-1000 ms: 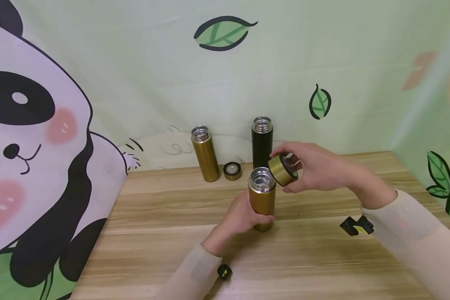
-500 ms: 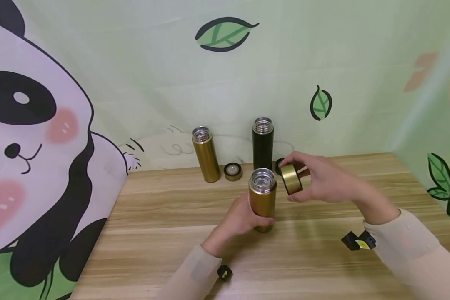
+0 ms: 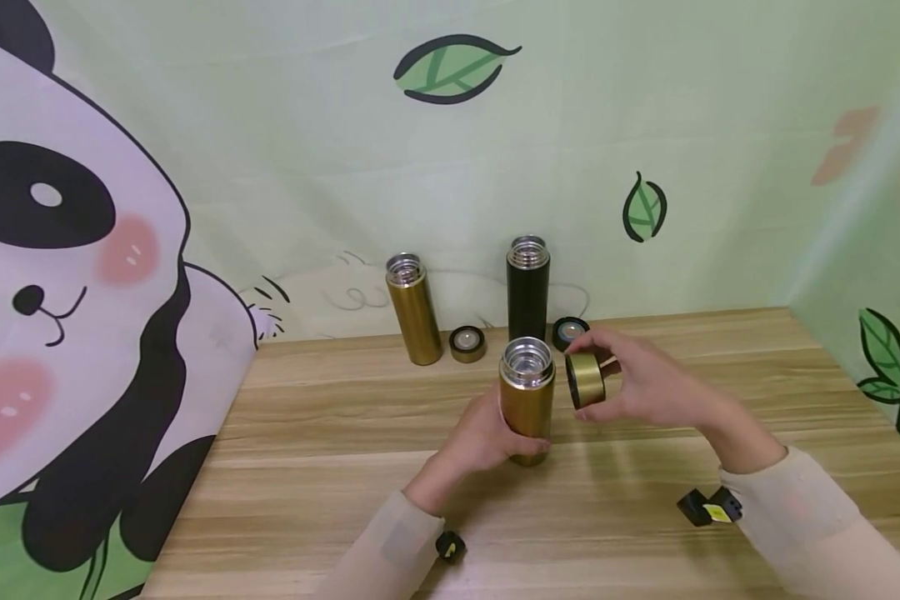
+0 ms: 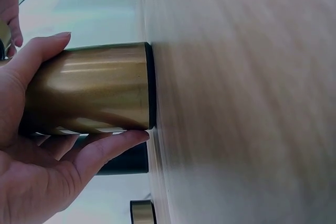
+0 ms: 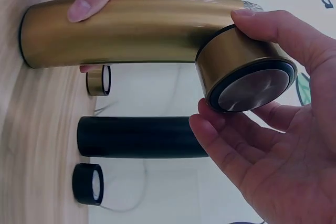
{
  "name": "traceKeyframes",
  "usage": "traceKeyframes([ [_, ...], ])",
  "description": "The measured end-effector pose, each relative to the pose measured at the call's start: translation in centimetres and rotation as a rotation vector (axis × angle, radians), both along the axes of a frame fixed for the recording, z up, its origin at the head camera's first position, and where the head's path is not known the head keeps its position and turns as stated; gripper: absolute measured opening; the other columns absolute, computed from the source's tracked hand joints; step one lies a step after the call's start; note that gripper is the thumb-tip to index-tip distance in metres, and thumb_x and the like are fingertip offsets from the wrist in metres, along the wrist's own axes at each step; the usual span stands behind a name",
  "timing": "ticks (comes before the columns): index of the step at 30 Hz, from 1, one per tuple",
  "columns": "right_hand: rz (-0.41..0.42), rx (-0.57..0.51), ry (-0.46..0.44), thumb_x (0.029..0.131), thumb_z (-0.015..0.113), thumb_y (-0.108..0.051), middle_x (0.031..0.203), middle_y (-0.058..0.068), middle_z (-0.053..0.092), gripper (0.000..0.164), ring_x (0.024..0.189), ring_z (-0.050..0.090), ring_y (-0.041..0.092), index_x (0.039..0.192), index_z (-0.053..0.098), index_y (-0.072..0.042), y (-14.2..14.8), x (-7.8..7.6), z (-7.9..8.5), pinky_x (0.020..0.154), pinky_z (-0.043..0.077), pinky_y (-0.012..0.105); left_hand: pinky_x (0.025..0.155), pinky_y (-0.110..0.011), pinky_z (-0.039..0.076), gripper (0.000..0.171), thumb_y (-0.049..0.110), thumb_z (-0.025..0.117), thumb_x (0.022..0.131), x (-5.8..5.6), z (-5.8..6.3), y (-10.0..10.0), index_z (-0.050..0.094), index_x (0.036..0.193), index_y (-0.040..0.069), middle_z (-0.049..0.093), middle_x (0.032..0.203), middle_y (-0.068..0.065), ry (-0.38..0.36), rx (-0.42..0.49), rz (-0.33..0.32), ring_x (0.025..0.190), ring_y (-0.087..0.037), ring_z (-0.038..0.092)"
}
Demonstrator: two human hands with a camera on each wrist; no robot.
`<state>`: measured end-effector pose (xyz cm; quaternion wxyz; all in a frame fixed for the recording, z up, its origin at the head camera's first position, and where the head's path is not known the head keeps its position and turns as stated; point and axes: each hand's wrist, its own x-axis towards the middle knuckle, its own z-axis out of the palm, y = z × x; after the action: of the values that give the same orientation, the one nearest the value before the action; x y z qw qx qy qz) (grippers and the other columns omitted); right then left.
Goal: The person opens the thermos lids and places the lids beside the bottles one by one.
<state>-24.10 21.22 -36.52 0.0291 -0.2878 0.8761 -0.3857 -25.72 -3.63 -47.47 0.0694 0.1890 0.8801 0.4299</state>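
My left hand [image 3: 480, 433] grips the gold thermos bottle [image 3: 527, 408] around its lower body; the bottle stands upright on the table with its steel mouth uncovered. To its right, my right hand [image 3: 648, 383] pinches a gold lid [image 3: 588, 379] between thumb and fingers, held on its side in the air. The right wrist view shows this lid [image 5: 247, 72] with its round end face turned to the camera. In the left wrist view the bottle's black base [image 4: 151, 85] meets the table, with fingers on both sides of the body.
Behind stand another uncovered gold thermos [image 3: 414, 317] and an uncovered black thermos [image 3: 528, 292]. A gold lid [image 3: 467, 344] and a black lid [image 3: 571, 332] lie near them. A printed backdrop [image 3: 330, 167] rises behind the wooden table [image 3: 307, 467].
My right hand has moved the gold lid away from the bottle's mouth, right and downward, turning it. The black lid behind has come into view. My left hand and the bottle stay put.
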Motion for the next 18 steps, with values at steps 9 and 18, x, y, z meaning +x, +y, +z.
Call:
traceKeyframes([
  [9,-0.035,-0.016,-0.005,0.074,0.093,-0.021,0.121,0.008,0.066,0.067,0.109,0.062,0.027,0.13,0.059,-0.009,0.1,0.0,-2.4,0.092,0.053,0.043,0.097,-0.039,0.053,0.079,0.029,0.097,0.071,0.1,0.1,0.0,0.052,0.135,0.02,0.069,0.121,0.0,-0.024,-0.004,0.003,0.105,-0.016,0.065],
  [18,-0.054,-0.056,-0.055,0.074,0.093,-0.02,0.115,0.005,0.066,0.065,0.104,0.06,0.024,0.128,0.058,-0.015,0.4,-0.3,-4.2,0.089,0.052,0.034,0.097,-0.038,0.053,0.076,0.029,0.096,0.072,0.1,0.0,-0.1,0.053,0.134,0.02,0.068,0.119,0.001,-0.019,-0.025,0.001,0.104,-0.015,0.065],
])
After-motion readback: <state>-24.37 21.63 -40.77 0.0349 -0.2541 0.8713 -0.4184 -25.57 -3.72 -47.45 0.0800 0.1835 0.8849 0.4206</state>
